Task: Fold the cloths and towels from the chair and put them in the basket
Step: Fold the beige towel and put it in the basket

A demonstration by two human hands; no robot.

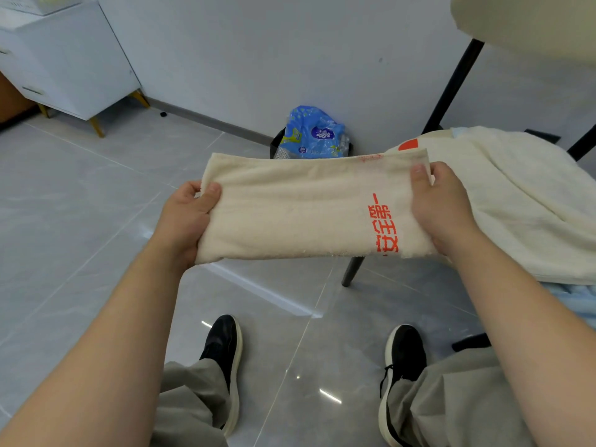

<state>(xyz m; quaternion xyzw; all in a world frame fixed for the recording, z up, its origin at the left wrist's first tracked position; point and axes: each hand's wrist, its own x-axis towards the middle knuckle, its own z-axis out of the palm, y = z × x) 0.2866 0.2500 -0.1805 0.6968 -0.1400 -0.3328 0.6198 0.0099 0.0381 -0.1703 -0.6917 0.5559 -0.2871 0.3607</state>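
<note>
Shoes (225,350) stand on the grey tiled floor, just left of the chair (451,85). Above them both hands hold the task's thing in the air: a cream cloth (300,208) with red printed characters, already doubled into a band. Its long axis runs straight from hand to hand, towards the chair. The left hand (183,221) pinches the short end away from the chair, thumb on top. The right hand (442,208) pinches the end nearest the chair, almost over its seat edge. The next fold likely means bringing one short end across to the other, and nothing lies between the hands to hinder that. On the chair seat lie more cream towels (516,195), unfolded, with a pale blue cloth (574,295) under them. Beyond the chair's left side, by the wall, a dark bin (277,140) holds a blue plastic bag (314,130); whether this is the basket I cannot tell. Far left of the chair stands a white cabinet (74,59).
</note>
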